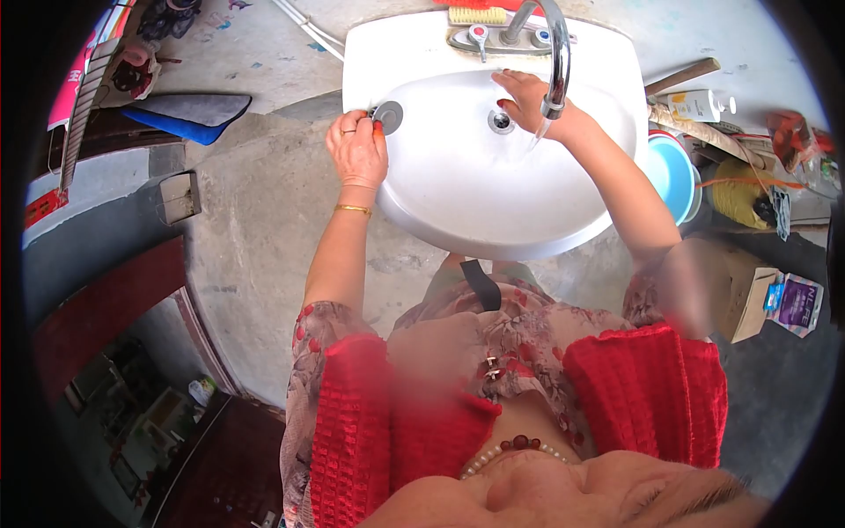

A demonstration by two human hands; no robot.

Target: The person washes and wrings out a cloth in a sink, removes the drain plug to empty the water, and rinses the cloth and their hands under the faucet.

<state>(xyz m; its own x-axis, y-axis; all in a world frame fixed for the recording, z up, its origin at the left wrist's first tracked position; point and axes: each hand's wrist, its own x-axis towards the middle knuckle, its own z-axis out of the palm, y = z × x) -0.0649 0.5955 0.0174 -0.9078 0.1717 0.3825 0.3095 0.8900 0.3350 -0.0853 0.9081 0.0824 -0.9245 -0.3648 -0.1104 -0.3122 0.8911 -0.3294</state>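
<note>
Left hand (pixel 358 150): at the left rim of the white sink (pixel 488 211); fingers narrowed, pinching the edge of a grey disc (pixel 388 117); gold bracelet (pixel 353 209) at the wrist
Right hand (pixel 531 99): over the bowl, beneath the curved tap (pixel 561 55) and near the drain (pixel 501 121); fingers outstretched and slightly apart; underside hidden, touch on the bowl impossible to tell
Grey disc: at the inner left edge of the bowl, in the left hand's grip; round, well apart from the drain
Behind the bowl: red-marked handle (pixel 478 33) near the tap's base; yellow brush-like item (pixel 477 15) at the back edge
Right of the sink: light-blue basin (pixel 671 180), white bottle (pixel 694 106)
</note>
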